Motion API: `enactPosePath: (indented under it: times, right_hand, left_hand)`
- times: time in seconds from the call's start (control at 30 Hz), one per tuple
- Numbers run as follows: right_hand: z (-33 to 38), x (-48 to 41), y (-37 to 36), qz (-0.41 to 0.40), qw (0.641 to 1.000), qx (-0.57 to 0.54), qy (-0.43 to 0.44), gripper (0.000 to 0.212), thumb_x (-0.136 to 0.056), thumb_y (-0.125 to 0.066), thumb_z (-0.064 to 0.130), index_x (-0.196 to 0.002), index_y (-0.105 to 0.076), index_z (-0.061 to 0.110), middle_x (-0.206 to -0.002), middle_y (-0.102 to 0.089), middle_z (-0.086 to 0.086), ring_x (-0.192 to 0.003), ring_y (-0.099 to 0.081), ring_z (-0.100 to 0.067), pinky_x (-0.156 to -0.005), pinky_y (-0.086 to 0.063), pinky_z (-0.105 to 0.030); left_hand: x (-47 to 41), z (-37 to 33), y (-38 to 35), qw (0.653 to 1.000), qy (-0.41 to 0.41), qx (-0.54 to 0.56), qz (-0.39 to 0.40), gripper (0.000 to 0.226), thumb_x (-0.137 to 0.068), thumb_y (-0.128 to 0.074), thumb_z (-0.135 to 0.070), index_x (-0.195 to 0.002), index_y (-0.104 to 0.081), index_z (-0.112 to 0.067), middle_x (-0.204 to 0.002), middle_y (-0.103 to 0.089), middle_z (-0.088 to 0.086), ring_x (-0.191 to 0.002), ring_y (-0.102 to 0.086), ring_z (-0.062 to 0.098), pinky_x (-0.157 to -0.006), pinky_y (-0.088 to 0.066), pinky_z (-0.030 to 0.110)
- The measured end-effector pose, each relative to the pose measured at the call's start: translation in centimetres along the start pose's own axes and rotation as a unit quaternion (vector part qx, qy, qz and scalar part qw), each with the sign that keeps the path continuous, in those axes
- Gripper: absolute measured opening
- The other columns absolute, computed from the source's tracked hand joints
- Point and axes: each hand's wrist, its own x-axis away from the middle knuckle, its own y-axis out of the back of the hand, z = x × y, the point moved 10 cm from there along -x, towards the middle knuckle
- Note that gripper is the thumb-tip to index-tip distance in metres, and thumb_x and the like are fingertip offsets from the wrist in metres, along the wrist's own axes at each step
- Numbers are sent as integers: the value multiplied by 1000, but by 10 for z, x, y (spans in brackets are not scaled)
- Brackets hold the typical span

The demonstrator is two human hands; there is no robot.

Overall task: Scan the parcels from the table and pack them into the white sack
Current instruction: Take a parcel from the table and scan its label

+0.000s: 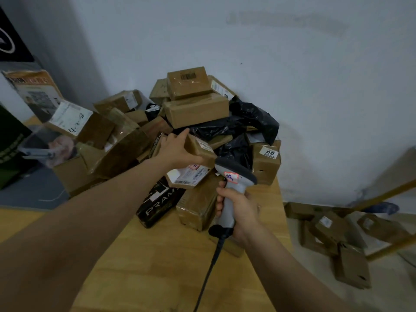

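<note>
A small brown parcel [202, 152] is held in the left grip [177, 152], with fingers curled round its near end, at the front of the pile [195, 111] heaped on the wooden counter [157, 266] against the wall. The scanner [236, 174] is clamped by its handle in the right grip [240, 210], its head just beside the parcel. A black bag [249, 122] is draped over the pile. More boxes [333, 235] are seen on the floor at the right.
</note>
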Motion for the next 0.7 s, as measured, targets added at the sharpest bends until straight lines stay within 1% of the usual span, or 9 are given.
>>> enactPosePath:
  times: [0.1, 0.2, 0.23, 0.3, 0.37, 0.43, 0.57, 0.63, 0.7]
  right_hand:
    - [-5, 12, -16, 18, 1000, -3, 7, 11, -80, -70, 1, -89, -71, 6, -56, -60, -5, -43, -52, -14, -41, -43, -23]
    - [-10, 25, -41, 45, 999, 0, 18, 9, -80, -70, 3, -89, -70, 7, -58, -59, -6, -44, -53, -14, -41, -44, -24]
    - [-13, 29, -51, 55, 998, 2, 20, 8, -81, -71, 5, -89, -70, 7, -58, -60, -6, -45, -53, -14, -41, -44, -25]
    - [-19, 38, -73, 74, 997, 7, 26, 7, -81, -73, 9, -86, -69, 7, -60, -61, -8, -47, -55, -15, -42, -46, -26]
    - [-27, 46, -99, 98, 995, 18, 31, 11, -81, -74, 13, -88, -69, 6, -62, -63, -9, -50, -57, -16, -45, -48, -27]
    - [-40, 56, -125, 117, 992, 37, 22, 18, -81, -75, 17, -93, -68, 5, -65, -64, -9, -52, -58, -16, -47, -49, -27]
    - [-66, 75, -176, 157, 983, 98, -17, 20, -79, -77, 23, -86, -66, 8, -62, -62, -8, -48, -54, -16, -44, -46, -27]
    - [-76, 85, -201, 184, 974, 128, -31, 19, -81, -74, 24, -83, -63, 8, -59, -58, -7, -45, -50, -16, -42, -42, -26]
    - [-87, 98, -222, 204, 965, 161, -42, 19, -82, -73, 23, -82, -62, 7, -57, -55, -9, -42, -47, -17, -41, -39, -25]
  left_hand:
    - [30, 26, 29, 996, 24, 70, -39, 110, -61, -82, -56, -150, -23, -26, -147, -34, 11, -136, -29, 32, -110, -32, 48]
    - [71, 68, 50, 967, 69, 237, -62, 105, -53, -88, -48, -139, -39, -14, -130, -53, 3, -116, -52, 19, -97, -47, 38]
    - [86, 85, 52, 946, 88, 308, -54, 107, -49, -90, -50, -136, -43, -10, -127, -57, 4, -113, -57, 19, -97, -49, 39]
    - [115, 118, 50, 876, 117, 466, -38, 109, -43, -92, -48, -133, -47, -4, -122, -63, 10, -107, -64, 25, -96, -51, 43]
    - [140, 151, 48, 799, 136, 583, -51, 95, -55, -88, -29, -134, -43, 0, -123, -62, 17, -106, -66, 28, -93, -53, 39]
    - [164, 185, 48, 754, 154, 633, -84, 70, -72, -78, -8, -132, -43, -2, -118, -64, 16, -103, -66, 25, -82, -55, 31]
    - [201, 238, 58, 735, 169, 644, -123, 35, -80, -66, 3, -113, -57, -2, -101, -70, 11, -96, -65, 21, -77, -53, 24]
    - [218, 263, 66, 741, 182, 630, -146, 30, -80, -67, 1, -109, -60, 1, -97, -71, 9, -93, -65, 18, -76, -54, 21]
    - [236, 287, 75, 751, 191, 607, -177, 34, -78, -72, -2, -109, -60, 1, -101, -69, 12, -93, -62, 20, -81, -53, 25]
